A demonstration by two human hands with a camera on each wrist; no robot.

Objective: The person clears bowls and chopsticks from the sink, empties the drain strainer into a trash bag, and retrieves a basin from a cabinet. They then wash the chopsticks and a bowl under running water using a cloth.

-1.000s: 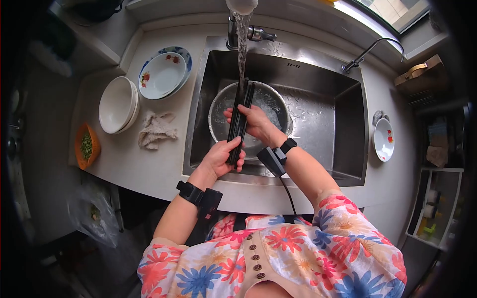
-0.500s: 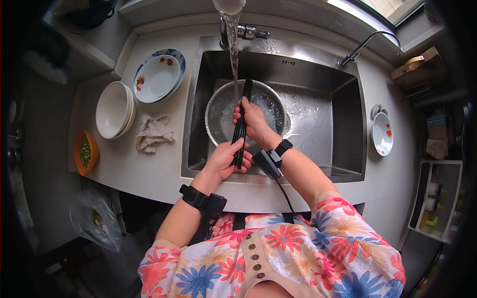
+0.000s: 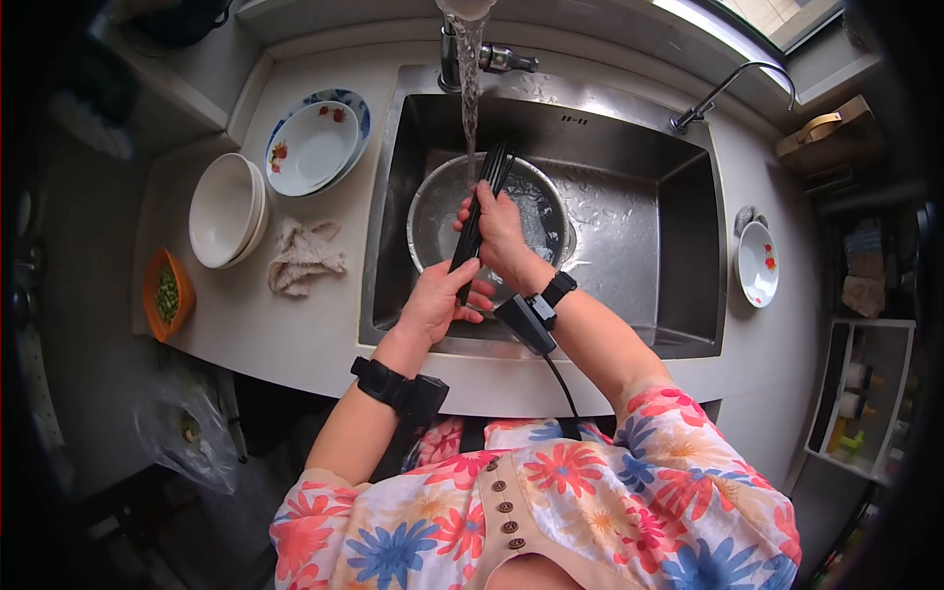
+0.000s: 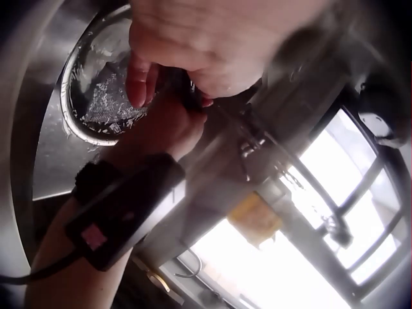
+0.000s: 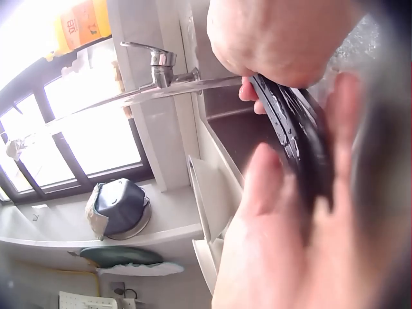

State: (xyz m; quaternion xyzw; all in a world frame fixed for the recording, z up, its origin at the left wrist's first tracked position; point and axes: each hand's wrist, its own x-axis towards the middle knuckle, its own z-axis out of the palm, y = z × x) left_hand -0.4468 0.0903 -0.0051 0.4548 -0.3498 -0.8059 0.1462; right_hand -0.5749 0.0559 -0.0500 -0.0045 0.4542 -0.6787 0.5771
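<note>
Left hand: the left hand (image 3: 433, 300) is nearest the body, at the near edge of the sink, fingers curled round the lower end of the chopsticks.
Right hand: the right hand (image 3: 501, 236) sits just beyond the left, fingers wrapped round the middle of the same bundle; its wrist strap lies over the sink's front rim.
Chopsticks: the bundle of black chopsticks (image 3: 482, 202) runs from the left hand up through the right, tips fanned slightly apart and reaching into the water stream above the steel bowl; in the right wrist view they (image 5: 293, 129) show dark between both hands.
Steel bowl: the round steel bowl (image 3: 546, 211) stands in the sink under the hands, wet inside.
Sink: the steel sink (image 3: 639, 236) holds the bowl towards its left half.
Counter left: a crumpled cloth (image 3: 305, 258), a stack of white bowls (image 3: 226, 209) and a flowered bowl (image 3: 313, 147) on a plate.
Counter right: a small flowered dish (image 3: 757, 264).
Tap: the tap (image 3: 470, 49) runs water down onto the chopstick tips.
</note>
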